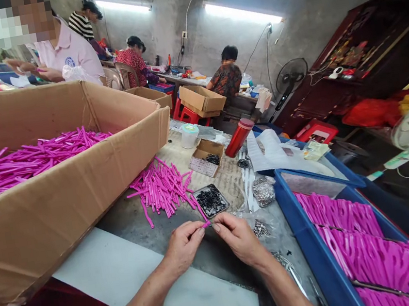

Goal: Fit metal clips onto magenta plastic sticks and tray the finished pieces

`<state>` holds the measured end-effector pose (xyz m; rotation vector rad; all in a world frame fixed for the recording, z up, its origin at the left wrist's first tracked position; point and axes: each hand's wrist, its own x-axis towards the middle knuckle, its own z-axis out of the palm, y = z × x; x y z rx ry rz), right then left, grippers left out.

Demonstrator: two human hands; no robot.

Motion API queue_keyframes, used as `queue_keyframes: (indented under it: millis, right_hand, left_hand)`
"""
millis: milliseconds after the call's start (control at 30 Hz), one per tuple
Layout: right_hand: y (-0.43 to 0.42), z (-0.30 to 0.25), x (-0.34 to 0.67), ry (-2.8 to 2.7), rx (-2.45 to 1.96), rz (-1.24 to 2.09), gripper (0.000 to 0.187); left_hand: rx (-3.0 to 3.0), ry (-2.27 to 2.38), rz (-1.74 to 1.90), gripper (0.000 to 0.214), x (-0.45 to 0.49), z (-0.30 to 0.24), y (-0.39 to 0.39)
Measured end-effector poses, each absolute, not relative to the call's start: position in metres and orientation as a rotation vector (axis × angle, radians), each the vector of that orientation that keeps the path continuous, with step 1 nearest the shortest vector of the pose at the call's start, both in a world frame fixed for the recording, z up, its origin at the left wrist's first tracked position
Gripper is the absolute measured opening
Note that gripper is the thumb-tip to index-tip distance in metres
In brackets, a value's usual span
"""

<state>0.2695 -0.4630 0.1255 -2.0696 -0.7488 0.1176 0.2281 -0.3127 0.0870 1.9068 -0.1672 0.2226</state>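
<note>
My left hand (183, 244) is closed in a pinch on a magenta plastic strip (201, 213), whose other end points away from me. Fingertip to fingertip with it, my right hand (239, 237) is also pinched, at the near end of the strip. A tiny dark piece seems to show there, too small to name. Just beyond both hands sits a small tray (211, 201) of black parts. To its left, a loose pile of magenta strips (163, 188) lies on the worktable.
A large cardboard box (78, 195) of magenta strips stands left. On the right is a blue crate (316, 259) with rows of magenta strips. Bagged metal parts (264, 191), a small carton (207, 157) and a red flask (239, 138) stand around. Several people work behind.
</note>
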Motion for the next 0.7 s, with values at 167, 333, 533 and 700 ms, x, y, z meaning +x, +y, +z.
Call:
queue_keyframes:
  millis: [167, 333, 533, 700]
  right_hand:
    - [-0.463, 0.1261, 0.2715, -0.859, -2.154, 0.089, 0.013]
    - [-0.4635, 0.1236, 0.2705, -0.878, -2.154, 0.076, 0.013]
    - [-0.4642, 0.1223, 0.2695, -0.873, -2.123, 0.066, 0.012]
    - [-0.4647, 0.1206, 0.2686, -0.869, -2.138, 0.052, 0.012]
  left_hand:
    - [1.956, -0.188, 0.223, 0.022, 0.2271, 0.0859, -0.3128]
    - [1.964, -0.186, 0.228, 0.021, 0.2269, 0.0877, -0.3127]
    - [1.833, -0.067, 0.163, 0.015, 0.2278, 0.0827, -0.3154]
    - [1.812, -0.037, 0.15, 0.013, 0.2279, 0.0794, -0.3159]
